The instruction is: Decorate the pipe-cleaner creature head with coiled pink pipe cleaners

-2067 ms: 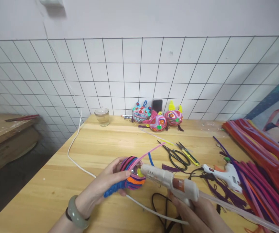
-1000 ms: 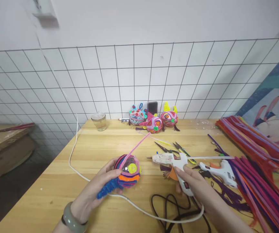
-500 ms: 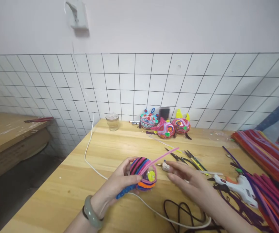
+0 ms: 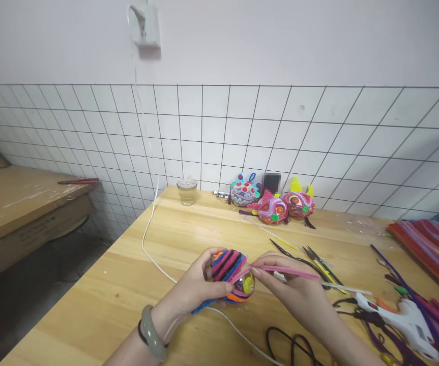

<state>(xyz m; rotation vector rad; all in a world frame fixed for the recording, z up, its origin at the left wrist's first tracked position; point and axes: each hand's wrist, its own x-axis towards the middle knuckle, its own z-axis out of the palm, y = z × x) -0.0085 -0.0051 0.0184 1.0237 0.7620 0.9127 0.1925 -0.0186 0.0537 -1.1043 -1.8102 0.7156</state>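
My left hand is wrapped around a round ornament covered in striped pipe cleaners of magenta, black, blue and orange. A yellow button-like disc sits in a bare, see-through patch on its right side. A pink pipe cleaner runs from the ornament to the right. My right hand pinches that strip between thumb and fingers, close beside the ornament. Blue pipe cleaner sticks out under my left hand.
Three finished-looking ornaments stand against the tiled wall, right of a lidded glass. Pliers, yellow-black tweezers, a white glue gun and pipe cleaner bundles lie to the right. A white cord crosses the table.
My right hand has moved from beside the white piece on the table to the pink pipe cleaner and closed on it. The strip now points right instead of up. The view has shifted left.
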